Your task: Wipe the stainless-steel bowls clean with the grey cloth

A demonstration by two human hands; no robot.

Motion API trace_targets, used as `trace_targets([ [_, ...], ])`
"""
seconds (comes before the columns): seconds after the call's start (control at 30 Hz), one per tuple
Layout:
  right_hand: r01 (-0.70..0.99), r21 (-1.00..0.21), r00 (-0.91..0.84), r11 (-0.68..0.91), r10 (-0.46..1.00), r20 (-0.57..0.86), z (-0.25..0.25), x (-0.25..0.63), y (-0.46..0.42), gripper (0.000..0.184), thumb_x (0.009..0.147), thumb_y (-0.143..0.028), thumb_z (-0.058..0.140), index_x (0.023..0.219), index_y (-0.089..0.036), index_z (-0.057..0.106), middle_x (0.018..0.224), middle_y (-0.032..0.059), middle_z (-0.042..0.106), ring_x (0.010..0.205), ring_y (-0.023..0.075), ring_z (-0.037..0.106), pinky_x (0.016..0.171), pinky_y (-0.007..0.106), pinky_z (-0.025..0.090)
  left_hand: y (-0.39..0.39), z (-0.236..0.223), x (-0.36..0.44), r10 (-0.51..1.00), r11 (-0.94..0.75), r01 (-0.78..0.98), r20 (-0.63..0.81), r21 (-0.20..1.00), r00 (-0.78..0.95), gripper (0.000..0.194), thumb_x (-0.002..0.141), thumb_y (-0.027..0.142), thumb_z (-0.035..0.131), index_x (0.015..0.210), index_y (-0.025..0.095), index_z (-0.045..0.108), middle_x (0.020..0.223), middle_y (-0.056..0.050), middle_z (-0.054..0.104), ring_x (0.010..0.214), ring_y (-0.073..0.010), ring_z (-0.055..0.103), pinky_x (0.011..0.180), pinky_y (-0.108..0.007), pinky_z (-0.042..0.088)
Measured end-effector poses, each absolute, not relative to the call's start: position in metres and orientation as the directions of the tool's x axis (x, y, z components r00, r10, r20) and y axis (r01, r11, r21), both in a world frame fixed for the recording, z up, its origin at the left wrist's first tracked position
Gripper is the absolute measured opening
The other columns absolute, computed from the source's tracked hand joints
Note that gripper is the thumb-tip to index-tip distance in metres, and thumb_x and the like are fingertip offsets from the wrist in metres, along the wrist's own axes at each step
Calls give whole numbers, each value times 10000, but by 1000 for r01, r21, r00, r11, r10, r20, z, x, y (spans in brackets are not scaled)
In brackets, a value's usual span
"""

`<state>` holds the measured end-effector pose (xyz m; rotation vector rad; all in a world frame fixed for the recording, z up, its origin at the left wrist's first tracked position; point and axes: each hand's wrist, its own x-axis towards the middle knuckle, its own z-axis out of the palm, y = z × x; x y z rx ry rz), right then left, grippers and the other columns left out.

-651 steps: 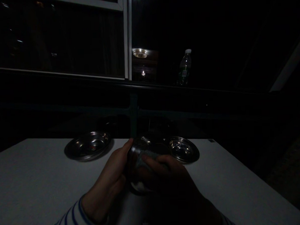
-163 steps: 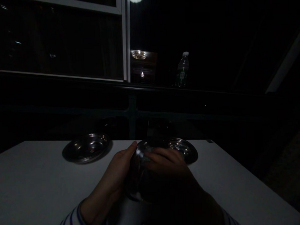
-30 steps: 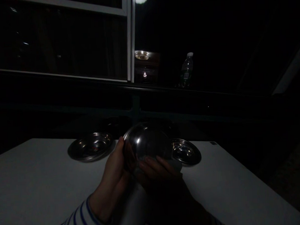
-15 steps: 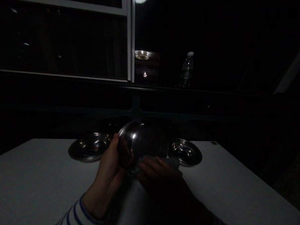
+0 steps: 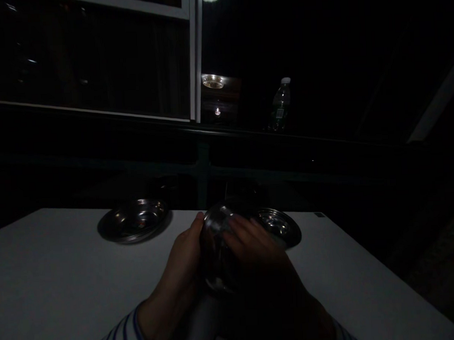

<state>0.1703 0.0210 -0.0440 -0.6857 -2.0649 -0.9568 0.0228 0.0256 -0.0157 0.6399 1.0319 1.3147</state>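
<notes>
A shiny metal bowl point(image 5: 214, 235) is held tilted above the near part of the table, its rounded outer side turned toward me. My left hand point(image 5: 184, 259) grips its left edge, thumb up along the rim. My right hand point(image 5: 258, 249) lies across the bowl's outer side, fingers blurred by motion. Under it is a greyish cloth point(image 5: 280, 242), of which only a dim bit shows at the right. Most of the cloth and the bowl's lower right are hidden by the right hand and deep shadow.
On the white table point(image 5: 66, 277) a wide metal dish point(image 5: 120, 239) stands at the back left. Another metal dish point(image 5: 293, 233) is at the back right, partly behind my right hand. Beyond the table a plastic bottle point(image 5: 280, 107) with a white cap stands on a dark ledge by the window.
Over the last second the bowl has tilted and dropped slightly, showing less of its outer side. My right hand has slid up across it with the cloth. The dishes have stayed put.
</notes>
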Motion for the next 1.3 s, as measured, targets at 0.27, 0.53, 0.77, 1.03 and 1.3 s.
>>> trace_targets([
  [0.27,634,361,-643,684,206,738,-42,147,0,225,926,-184,378,1018,-223,580,1093,-28,636,1164,96,470,1061,292,320,30,-3,12,944,140,-520,-271,843,-186,168,761,300,601,687,158,649,586,-7,670,510,-116,600,507,-211,448],
  [0.53,728,301,-541,616,246,804,-36,173,18,302,938,-244,335,1152,-147,525,1188,73,597,1158,175,505,968,333,428,31,-20,20,963,249,-418,-270,874,9,287,754,406,586,732,129,659,587,-48,680,511,-167,615,515,-262,456],
  [0.77,658,385,-618,647,171,767,-50,147,8,229,926,-190,385,1072,-187,561,1098,-15,638,1176,107,465,1028,273,372,33,-5,10,946,183,-494,-288,850,-146,196,735,313,631,605,168,607,504,24,630,440,-99,559,448,-193,419],
  [1.03,732,310,-536,607,232,811,-44,173,19,292,922,-239,366,1132,-124,534,1181,98,594,1192,178,468,982,353,421,32,-16,15,962,262,-428,-269,865,45,249,759,374,591,696,140,648,587,-38,679,512,-153,616,511,-246,470],
  [1.3,613,409,-679,676,187,710,-47,146,-1,210,904,-151,425,1040,-213,573,1092,-10,640,1216,112,430,1062,288,325,35,3,0,944,192,-503,-298,843,-139,174,770,270,597,647,151,627,543,-11,659,461,-124,599,440,-209,458],
])
